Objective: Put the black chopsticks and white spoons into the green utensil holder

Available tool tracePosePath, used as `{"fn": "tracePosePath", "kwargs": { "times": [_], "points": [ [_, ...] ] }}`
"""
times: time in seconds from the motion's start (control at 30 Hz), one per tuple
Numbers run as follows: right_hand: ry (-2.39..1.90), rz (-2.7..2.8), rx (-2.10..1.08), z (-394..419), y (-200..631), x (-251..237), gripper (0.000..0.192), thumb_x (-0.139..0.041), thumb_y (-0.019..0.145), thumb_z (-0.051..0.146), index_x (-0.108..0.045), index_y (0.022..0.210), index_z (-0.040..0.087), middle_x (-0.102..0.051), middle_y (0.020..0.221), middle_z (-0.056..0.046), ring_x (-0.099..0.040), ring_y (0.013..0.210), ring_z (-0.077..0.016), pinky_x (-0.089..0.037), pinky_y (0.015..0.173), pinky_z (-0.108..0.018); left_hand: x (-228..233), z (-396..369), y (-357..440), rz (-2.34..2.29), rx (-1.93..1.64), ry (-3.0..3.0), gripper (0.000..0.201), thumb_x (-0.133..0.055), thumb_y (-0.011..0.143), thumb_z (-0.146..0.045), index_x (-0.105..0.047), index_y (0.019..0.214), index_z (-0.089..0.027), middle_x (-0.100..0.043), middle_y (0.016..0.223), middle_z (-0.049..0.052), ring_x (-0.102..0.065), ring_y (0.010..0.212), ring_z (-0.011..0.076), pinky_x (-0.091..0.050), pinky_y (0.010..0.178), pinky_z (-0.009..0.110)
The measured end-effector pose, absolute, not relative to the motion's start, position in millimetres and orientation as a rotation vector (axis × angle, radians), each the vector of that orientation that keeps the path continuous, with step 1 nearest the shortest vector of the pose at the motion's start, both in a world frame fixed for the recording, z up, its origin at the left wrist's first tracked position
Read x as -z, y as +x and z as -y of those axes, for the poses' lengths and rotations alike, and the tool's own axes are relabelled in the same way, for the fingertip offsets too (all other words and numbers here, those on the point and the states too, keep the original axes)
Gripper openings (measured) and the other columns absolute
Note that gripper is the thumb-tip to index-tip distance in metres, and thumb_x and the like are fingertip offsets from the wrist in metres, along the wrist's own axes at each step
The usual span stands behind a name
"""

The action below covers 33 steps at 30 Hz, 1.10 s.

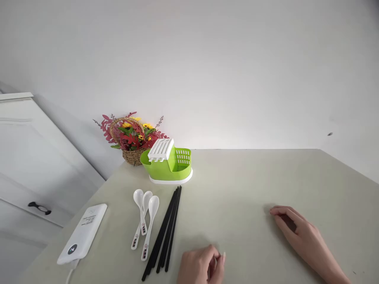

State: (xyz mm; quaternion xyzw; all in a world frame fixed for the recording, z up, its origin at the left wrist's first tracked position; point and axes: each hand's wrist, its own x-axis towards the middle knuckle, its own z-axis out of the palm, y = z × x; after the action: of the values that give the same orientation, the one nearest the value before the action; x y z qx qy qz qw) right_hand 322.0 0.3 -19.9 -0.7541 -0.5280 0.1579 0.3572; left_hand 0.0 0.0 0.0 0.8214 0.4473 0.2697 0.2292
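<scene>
Nearest, the left hand (201, 266) rests low on the counter (237, 185) with its fingers (217, 264) curled loosely inward, holding nothing; its wrist is cut off by the bottom edge. It lies just beside the near ends of the black chopsticks (166, 232), not touching them. The right hand (299, 232) lies flat, fingers spread narrowly and empty, well apart from everything else.

The chopsticks lie in a loose bundle, so a sideways nudge from the left hand could, I judge, roll or scatter them into the three white spoons (145, 221) just to their left. Left of those spoons, a white power bank (83, 234) sits near the counter's edge with a cable trailing off; a snag on that cable might pull it over.

Farther back stands the green cutlery holder (167, 165), with a white slatted piece tilted on top; whether it is seated or merely resting there is hard to tell, and the holder's inside is hidden. Behind it, a wicker flower basket (132, 140) stands against the wall.
</scene>
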Motion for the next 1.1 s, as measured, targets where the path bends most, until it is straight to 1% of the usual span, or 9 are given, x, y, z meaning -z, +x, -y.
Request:
{"fn": "tracePosePath", "kwargs": {
  "times": [0.17, 0.3, 0.43, 0.5, 0.57, 0.63, 0.77, 0.93, 1.1],
  "points": [
    [-1.961, 1.363, -0.406, 0.4, 320.5, 19.8, 0.032, -0.047, 0.09, 0.055, -0.066, 0.1, 0.032, -0.07, 0.122, 0.0, -0.067, 0.088, -0.0186, -0.05, 0.067, -0.027, -9.3, 2.0, 0.7, -1.205, -0.724, 2.196, 0.034, -0.045, 0.099, -0.036, -0.048, 0.068, -0.022, -0.042, 0.05, -0.007, -0.03, 0.043, 0.0078, -0.023, 0.045, 0.022],
    [-1.967, 1.356, -0.414, 1.1, 320.0, 18.1, 0.031, -0.046, 0.091, 0.055, -0.066, 0.101, 0.033, -0.07, 0.121, 0.001, -0.067, 0.089, -0.0183, -0.051, 0.069, -0.027, -41.5, -0.3, -12.2, -1.29, -0.778, 2.121, 0.04, -0.045, 0.102, -0.043, -0.046, 0.068, -0.022, -0.036, 0.051, -0.008, -0.029, 0.043, 0.0081, -0.022, 0.044, 0.022],
    [-1.958, 1.353, -0.414, 1.8, 320.6, 18.4, 0.031, -0.047, 0.092, 0.054, -0.066, 0.101, 0.032, -0.069, 0.121, 0.0, -0.068, 0.095, -0.02, -0.053, 0.074, -0.028, -77.3, -9.6, -44.7, -1.607, -0.869, 2.141, 0.033, -0.046, 0.102, -0.046, -0.055, 0.079, -0.023, -0.048, 0.058, -0.005, -0.042, 0.05, 0.011, -0.033, 0.05, 0.022],
    [-1.954, 1.357, -0.402, 1.7, 321.3, 18.9, 0.03, -0.047, 0.091, 0.054, -0.066, 0.1, 0.032, -0.07, 0.121, 0.0, -0.068, 0.095, -0.0202, -0.053, 0.075, -0.029, -85.0, -16.5, -64.0, -1.798, -0.939, 2.167, 0.028, -0.049, 0.1, -0.049, -0.06, 0.091, -0.025, -0.059, 0.071, -0.001, -0.053, 0.062, 0.0155, -0.043, 0.06, 0.025],
    [-1.95, 1.364, -0.394, 1.3, 321.9, 19.6, 0.03, -0.048, 0.091, 0.054, -0.066, 0.1, 0.032, -0.07, 0.12, 0.0, -0.068, 0.093, -0.02, -0.053, 0.074, -0.029, -84.0, -23.6, -82.2, -1.967, -0.997, 2.213, 0.031, -0.05, 0.097, -0.053, -0.061, 0.105, -0.025, -0.066, 0.091, 0.006, -0.061, 0.082, 0.0231, -0.05, 0.073, 0.033],
    [-1.952, 1.367, -0.388, 0.9, 322.1, 20.2, 0.03, -0.047, 0.091, 0.054, -0.066, 0.099, 0.032, -0.07, 0.119, 0.0, -0.068, 0.09, -0.0196, -0.052, 0.071, -0.029, -76.7, -29.6, -97.6, -2.136, -0.973, 2.251, 0.039, -0.048, 0.096, -0.055, -0.058, 0.116, -0.023, -0.066, 0.108, 0.012, -0.06, 0.098, 0.0306, -0.049, 0.084, 0.043],
    [-1.967, 1.364, -0.381, 1.0, 321.7, 21.5, 0.031, -0.047, 0.09, 0.054, -0.066, 0.099, 0.032, -0.071, 0.118, 0.0, -0.067, 0.084, -0.0187, -0.052, 0.069, -0.029, -60.5, -35.1, -116.8, -2.381, -0.737, 2.247, 0.051, -0.039, 0.097, -0.054, -0.052, 0.13, -0.017, -0.062, 0.122, 0.018, -0.056, 0.113, 0.037, -0.046, 0.089, 0.049],
    [-1.938, 1.37, -0.377, 0.9, 322.0, 20.6, 0.03, -0.049, 0.089, 0.053, -0.067, 0.098, 0.03, -0.072, 0.117, -0.002, -0.068, 0.088, -0.02, -0.052, 0.07, -0.029, -55.3, -37.6, -124.9, -2.429, -0.59, 2.22, 0.061, -0.033, 0.097, -0.056, -0.049, 0.135, -0.011, -0.06, 0.126, 0.021, -0.056, 0.115, 0.0382, -0.047, 0.09, 0.05],
    [-1.922, 1.388, -0.352, 1.0, 320.8, 18.3, 0.029, -0.049, 0.089, 0.049, -0.068, 0.099, 0.03, -0.072, 0.116, -0.003, -0.067, 0.083, -0.0198, -0.051, 0.066, -0.029, -55.8, -40.8, -129.4, -2.412, -0.504, 2.193, 0.06, -0.036, 0.097, -0.052, -0.05, 0.135, -0.008, -0.062, 0.122, 0.021, -0.06, 0.109, 0.0368, -0.048, 0.089, 0.05]
  ]
}}
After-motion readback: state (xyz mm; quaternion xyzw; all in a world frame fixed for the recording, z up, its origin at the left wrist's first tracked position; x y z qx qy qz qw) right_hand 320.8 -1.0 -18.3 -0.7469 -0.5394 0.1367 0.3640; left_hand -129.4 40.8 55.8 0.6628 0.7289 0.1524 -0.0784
